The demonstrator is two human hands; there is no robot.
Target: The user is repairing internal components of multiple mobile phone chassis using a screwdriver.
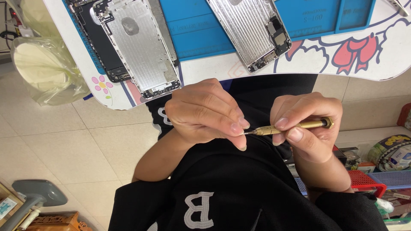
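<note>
White surface (214, 68) above, lap below; right hand (310, 128) grips brass screwdriver (295, 126), axis level, tip pointing left; left hand (205, 113) pinches that tip (247, 133); both touching it.

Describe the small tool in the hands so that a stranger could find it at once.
Look below the white table, in front of the black shirt. There the right hand holds a screwdriver, its tip at the left hand. It is the only slim brass rod here, with a knurled grip.
</note>
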